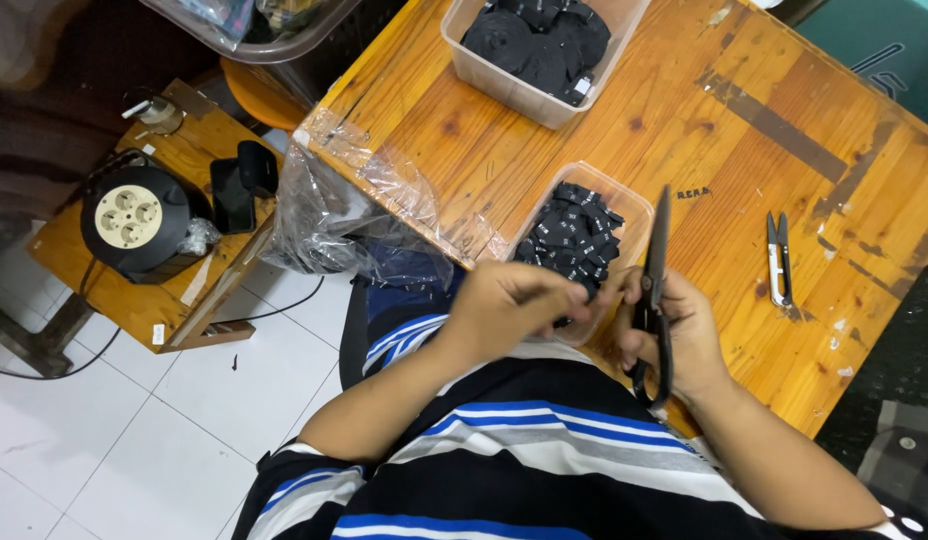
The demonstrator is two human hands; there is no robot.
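Wooden table (544,130) over white tiles (134,440); right hand (674,335) gripping scissors (656,290); left hand (509,305) pinched.

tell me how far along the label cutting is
Done: the near clear tub holds a heap of small cut black labels. In hand: the right hand grips black scissors while the left hand pinches something small, hidden by the fingers. Left: the far tub still holds black rolls. Small snips lie unused.

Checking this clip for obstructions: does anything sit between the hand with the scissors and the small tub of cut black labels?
Nothing visible does. The right hand grips the black scissors right at the rim of the small clear tub, with the left hand alongside.
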